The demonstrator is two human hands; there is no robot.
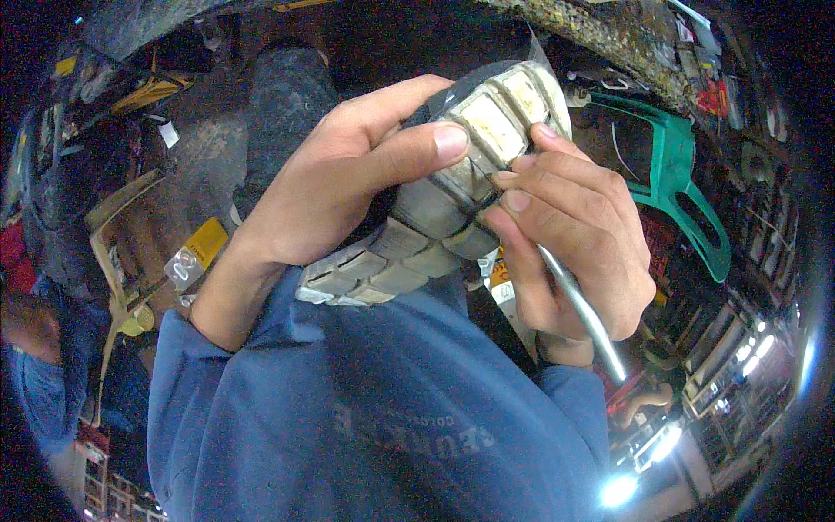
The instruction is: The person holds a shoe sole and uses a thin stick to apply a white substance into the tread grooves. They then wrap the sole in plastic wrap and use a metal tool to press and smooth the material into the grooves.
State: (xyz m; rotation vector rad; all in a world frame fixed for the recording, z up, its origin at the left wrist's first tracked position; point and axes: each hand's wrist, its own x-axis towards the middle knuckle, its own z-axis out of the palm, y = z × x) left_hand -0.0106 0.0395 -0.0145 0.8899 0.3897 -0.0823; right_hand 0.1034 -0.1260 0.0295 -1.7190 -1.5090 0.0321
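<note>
A shoe (426, 217) is held sole up in front of my chest, its pale grey sole cut into blocky treads by deep grooves. My left hand (348, 165) grips its side, thumb pressed on the sole and the other fingers behind it. In my right hand (583, 217) is an awl (578, 300) with a slim, silvery, slightly bent handle. Its thin front end points at a groove near the middle of the sole; whether the tip is inside cannot be made out. My right fingertips touch the sole's edge.
A green plastic chair (670, 148) stands at the right. Beyond the shoe runs a worn, stained bench edge (609, 43). On the left lie a yellow-and-clear package (196, 252) and a white scrap (168, 133). Another person's blue clothing (43, 391) shows at the far left.
</note>
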